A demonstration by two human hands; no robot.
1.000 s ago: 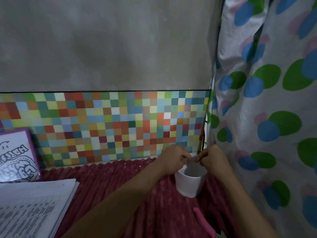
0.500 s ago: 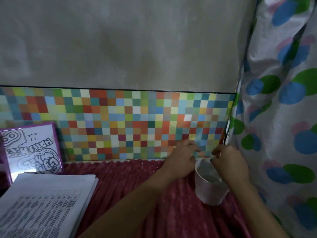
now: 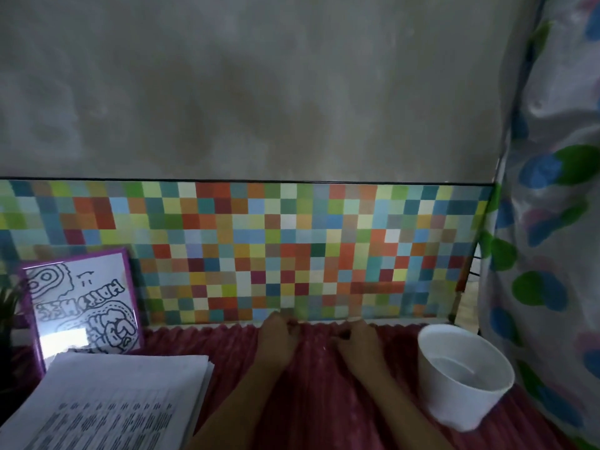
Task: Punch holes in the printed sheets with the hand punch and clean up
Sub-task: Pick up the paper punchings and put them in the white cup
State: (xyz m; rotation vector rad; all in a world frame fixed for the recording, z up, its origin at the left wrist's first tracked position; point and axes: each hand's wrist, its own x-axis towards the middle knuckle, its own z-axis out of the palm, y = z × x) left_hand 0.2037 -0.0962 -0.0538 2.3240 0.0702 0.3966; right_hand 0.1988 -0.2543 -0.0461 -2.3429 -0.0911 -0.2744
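Both my hands lie side by side on the red ribbed cloth [image 3: 308,401], at its far edge under the chequered panel. My left hand [image 3: 276,339] and my right hand [image 3: 357,344] show their backs, with the fingertips bent down onto the cloth. Whether they pinch anything is hidden. A tiny white speck [image 3: 324,349] lies between them. A white cup [image 3: 435,394] stands to the right of my right hand, apart from it. The stack of printed sheets [image 3: 113,404] lies at the lower left. No hand punch is in view.
A purple-framed drawing [image 3: 81,300] leans on the multicoloured chequered panel [image 3: 292,248] at the back left, next to a dark plant [image 3: 8,306]. A spotted curtain [image 3: 552,254] hangs along the right side, close to the cup.
Both hands have left the rim of the white cup and moved left to the cloth's far edge. The view has swung right to left, bringing the sheets and drawing further in.
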